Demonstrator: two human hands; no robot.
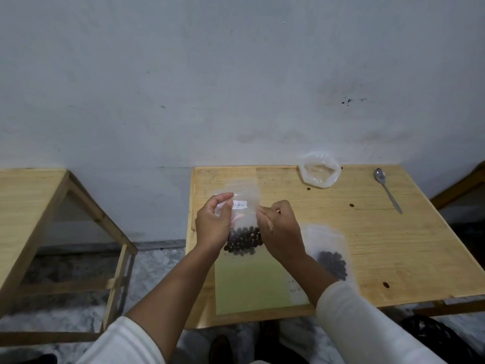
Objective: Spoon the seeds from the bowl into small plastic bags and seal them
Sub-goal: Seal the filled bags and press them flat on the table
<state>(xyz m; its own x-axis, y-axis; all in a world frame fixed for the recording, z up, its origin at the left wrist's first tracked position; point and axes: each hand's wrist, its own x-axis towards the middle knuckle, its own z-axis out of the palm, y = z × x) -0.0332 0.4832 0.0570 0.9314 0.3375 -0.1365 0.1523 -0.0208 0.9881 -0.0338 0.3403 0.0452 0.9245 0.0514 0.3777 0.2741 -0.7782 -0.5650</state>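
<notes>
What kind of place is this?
Probably a plain workroom or home packing spot, not a lab: bare stained wall, simple wooden table with a spoon and a seed bag held in both hands.

A pale, blotchy wall (183, 74) with dark specks rises behind a light wooden bench (393, 245). A second wooden table (29, 206) stands apart to the left. The floor (152, 264) between them is mottled grey and dimly lit.
</notes>
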